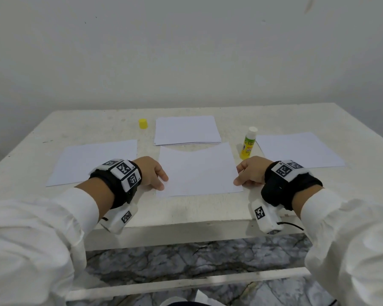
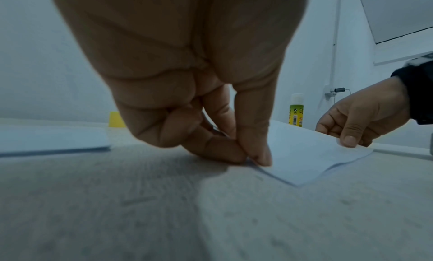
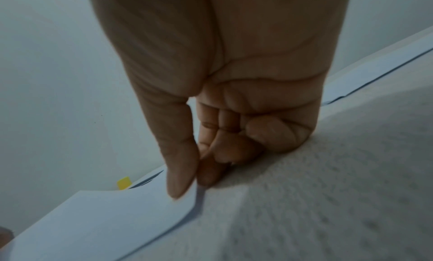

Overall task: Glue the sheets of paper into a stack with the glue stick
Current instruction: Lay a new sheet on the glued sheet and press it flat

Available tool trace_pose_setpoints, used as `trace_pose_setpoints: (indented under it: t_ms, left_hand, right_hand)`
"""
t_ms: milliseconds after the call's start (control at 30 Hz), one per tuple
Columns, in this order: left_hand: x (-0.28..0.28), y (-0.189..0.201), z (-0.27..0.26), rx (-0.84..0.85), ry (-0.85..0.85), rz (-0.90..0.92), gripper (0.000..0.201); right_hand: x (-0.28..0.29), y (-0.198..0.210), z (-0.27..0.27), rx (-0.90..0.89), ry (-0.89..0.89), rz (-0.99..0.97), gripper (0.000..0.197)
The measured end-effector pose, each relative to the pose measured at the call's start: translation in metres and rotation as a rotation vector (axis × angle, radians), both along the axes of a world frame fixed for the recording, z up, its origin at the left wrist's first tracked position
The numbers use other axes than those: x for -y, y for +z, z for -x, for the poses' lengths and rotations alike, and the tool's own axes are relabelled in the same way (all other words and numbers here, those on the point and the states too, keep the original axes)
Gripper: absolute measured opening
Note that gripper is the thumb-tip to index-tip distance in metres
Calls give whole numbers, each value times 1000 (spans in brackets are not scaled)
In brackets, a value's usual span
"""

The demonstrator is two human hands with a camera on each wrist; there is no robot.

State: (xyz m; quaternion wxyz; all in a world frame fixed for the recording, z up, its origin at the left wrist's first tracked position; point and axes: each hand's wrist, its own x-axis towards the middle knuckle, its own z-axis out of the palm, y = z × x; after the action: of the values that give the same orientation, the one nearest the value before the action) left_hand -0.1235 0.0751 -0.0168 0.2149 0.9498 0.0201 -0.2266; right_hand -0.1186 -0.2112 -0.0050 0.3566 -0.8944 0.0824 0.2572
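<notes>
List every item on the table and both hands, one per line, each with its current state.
glue stick: upright, uncapped, untouched
yellow cap: off, standing apart at the far left
centre sheet: held at both side edges, right edge lifted
far stack: flat
left sheet: flat
right sheet: flat
left hand: pinches centre sheet
right hand: pinches centre sheet

The head view looks down and forward from above the near edge of the worn white table (image 1: 208,213). Each wrist view sits low, close behind its hand, facing far. All three share the white paper sheet (image 1: 197,171) at the centre.
</notes>
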Motion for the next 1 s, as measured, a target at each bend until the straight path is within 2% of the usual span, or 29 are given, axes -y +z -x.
trace_pose_setpoints:
  t_ms: [300, 433, 467, 533, 600, 733, 833, 1000]
  left_hand:
    - [0, 0, -2, 3, -11, -10, 26]
    - [0, 0, -4, -4, -83, -45, 51]
    - [0, 0, -5, -10, -104, -71, 58]
    - [-1, 0, -4, -15, -124, -153, 67]
    - [-2, -1, -5, -21, -142, -254, 74]
    - [-3, 0, -10, -89, -217, -417, 97]
    - [0, 0, -13, -68, -299, -539, 102]
    - [1, -8, -24, -78, -433, -649, 113]
  right_hand:
    - [-4, 0, 0, 21, -8, 38, 23]
    - [-10, 0, 0, 26, -20, 84, 24]
    - [-12, 1, 1, 36, 0, 144, 30]
    - [-14, 5, 3, 75, 77, 336, 60]
    - [-19, 10, 5, 87, 137, 412, 76]
    - [-44, 18, 4, 58, 384, 538, 74]
    - [-78, 17, 2, 78, 556, 639, 71]
    - [-136, -7, -21, 164, 779, 685, 92]
